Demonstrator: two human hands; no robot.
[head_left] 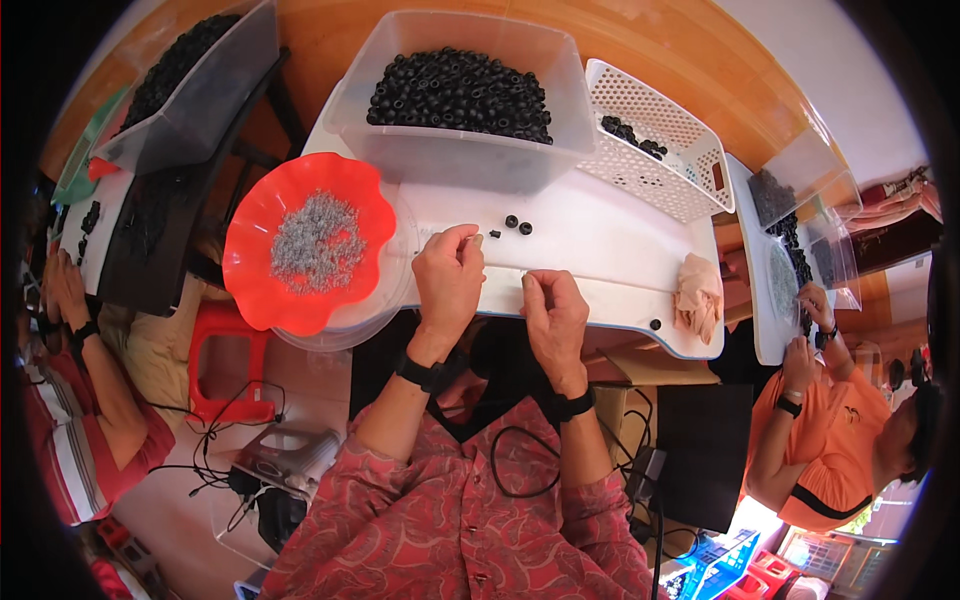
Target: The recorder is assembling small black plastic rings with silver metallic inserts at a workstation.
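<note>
Above the white table (600,235), my left hand (450,280) is closed in a pinch with thumb and forefinger together. My right hand (556,318) hangs just to its right at the table's front edge, fingers curled and thumb against forefinger. Whatever either holds is too small to make out. Beyond them lie two round black hollow parts (525,228) and a smaller black piece (495,234). To the left, a red wavy-rimmed bowl (245,240) holds many tiny silvery pieces (318,242).
A translucent bin (450,165) full of black hollow parts stands at the back, beside a white perforated basket (660,175). A crumpled beige cloth (698,300) and one black part (655,324) lie right. Co-workers sit at both sides; a red stool (232,360) stands left.
</note>
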